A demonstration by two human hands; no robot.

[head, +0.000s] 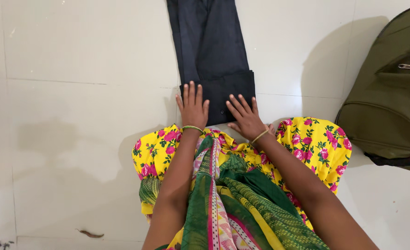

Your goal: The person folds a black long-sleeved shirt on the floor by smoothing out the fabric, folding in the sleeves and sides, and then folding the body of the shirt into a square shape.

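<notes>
dark, near-black cloth lies flat on the pale tiled floor (75, 115): a long folded garment (212, 51), probably trousers or a shirt, running away from the person toward the top of the view, with its near end doubled back into a thick band. both hands rest on that band. the left hand (192, 107) lies palm down on its left corner, fingers spread and flat, pinching nothing; the right hand (245, 118) presses the lower right part the same way, fingers fanned, a thin bangle at each wrist. the person sits just behind it, knees under a yellow floral dress (316, 143) with a green patterned scarf (242, 199) hanging between the arms. an olive bag (390, 102) sits well apart at the right. by the look of it the fold is being smoothed and pressed down; another fold would likely call for gripping the near edge evenly with both hands.
</notes>
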